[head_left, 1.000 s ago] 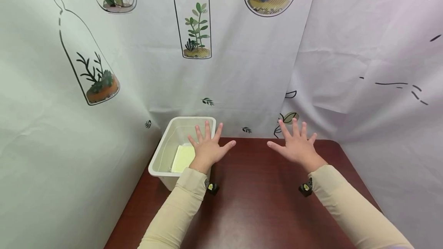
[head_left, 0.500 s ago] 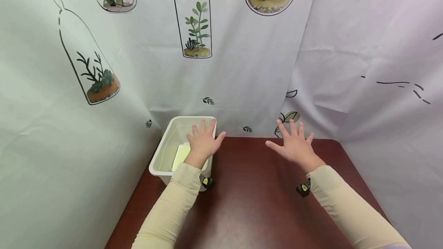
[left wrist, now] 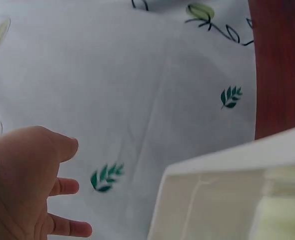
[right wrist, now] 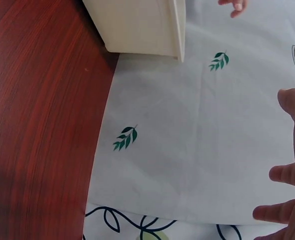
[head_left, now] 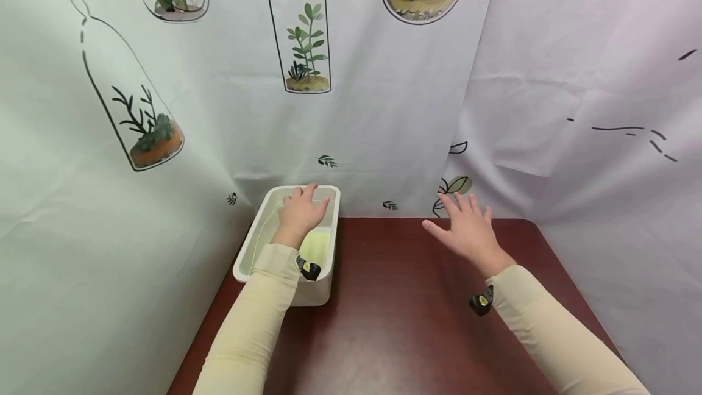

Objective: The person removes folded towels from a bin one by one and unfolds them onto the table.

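Observation:
My left hand (head_left: 298,215) hovers over the white plastic bin (head_left: 314,295) at the table's back left. Its thumb stands out to the side, the fingers bend a little, and it holds nothing. Inside the bin, partly hidden by this hand and wrist, lies a flat pale yellow-green thing (head_left: 316,245). In the left wrist view the hand (left wrist: 25,182) appears beside the bin's rim (left wrist: 237,159). My right hand (head_left: 468,230) is held in the air over the right part of the table, fingers spread and holding nothing.
A dark red-brown wooden table (head_left: 384,297) runs up to a white curtain (head_left: 384,133) printed with plants in glass jars. The curtain closes in the back and both sides. Each wrist carries a small black camera (head_left: 481,301).
My left hand has moved left and in over the bin, its fingers bending from a wide spread. The right hand stays nearly in place, its fingers slightly less spread.

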A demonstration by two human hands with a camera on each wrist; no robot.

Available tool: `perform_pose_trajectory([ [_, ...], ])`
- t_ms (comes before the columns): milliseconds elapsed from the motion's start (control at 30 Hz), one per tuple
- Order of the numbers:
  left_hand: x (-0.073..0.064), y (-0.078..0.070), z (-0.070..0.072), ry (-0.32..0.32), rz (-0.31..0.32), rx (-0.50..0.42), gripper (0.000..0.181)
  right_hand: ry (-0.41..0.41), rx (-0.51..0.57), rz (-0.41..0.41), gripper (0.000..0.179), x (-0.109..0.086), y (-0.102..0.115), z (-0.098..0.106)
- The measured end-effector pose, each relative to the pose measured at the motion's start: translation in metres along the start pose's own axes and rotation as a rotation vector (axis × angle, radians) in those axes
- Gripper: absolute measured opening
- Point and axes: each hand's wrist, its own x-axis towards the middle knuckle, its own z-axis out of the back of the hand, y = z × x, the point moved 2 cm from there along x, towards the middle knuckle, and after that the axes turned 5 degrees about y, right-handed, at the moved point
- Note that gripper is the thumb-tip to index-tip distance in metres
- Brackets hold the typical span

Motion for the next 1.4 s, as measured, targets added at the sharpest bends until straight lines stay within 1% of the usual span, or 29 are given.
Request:
perform_pose_trajectory([
  [133, 0.008, 0.014, -0.002, 0.044, 0.035, -0.028, 0.059, -0.033, 0.018, 0.022, 0.096, -0.001, -0.001, 0.000],
  [367, 0.021, 0.039, -0.013, 0.122, 0.073, -0.075, 0.057, -0.097, 0.100, 0.058, 0.090, -0.001, -0.003, -0.007],
  [567, 0.031, 0.057, -0.023, 0.147, 0.093, -0.131, 0.053, -0.089, 0.149, 0.035, 0.090, -0.002, -0.006, -0.017],
  [667, 0.038, 0.062, -0.028, 0.158, 0.091, -0.131, 0.049, -0.086, 0.153, 0.021, 0.091, -0.003, -0.009, -0.020],
  [767, 0.045, 0.066, -0.033, 0.192, 0.081, -0.111, 0.043, -0.080, 0.158, 0.013, 0.092, -0.004, -0.011, -0.021],
  [933, 0.054, 0.075, -0.051, 0.244, 0.082, -0.110, 0.035, -0.059, 0.179, -0.003, 0.092, -0.006, -0.015, -0.025],
  [1033, 0.057, 0.080, -0.064, 0.256, 0.075, -0.099, 0.034, -0.046, 0.185, -0.010, 0.092, -0.008, -0.018, -0.028],
  [1167, 0.058, 0.089, -0.080, 0.271, 0.047, -0.073, 0.039, -0.046, 0.191, -0.014, 0.089, -0.010, -0.023, -0.031],
  [1300, 0.062, 0.100, -0.098, 0.305, 0.018, -0.059, 0.047, -0.052, 0.193, -0.016, 0.088, -0.012, -0.027, -0.033],
  [1400, 0.066, 0.104, -0.106, 0.312, -0.014, -0.058, 0.050, -0.042, 0.195, -0.019, 0.089, -0.013, -0.029, -0.036],
])
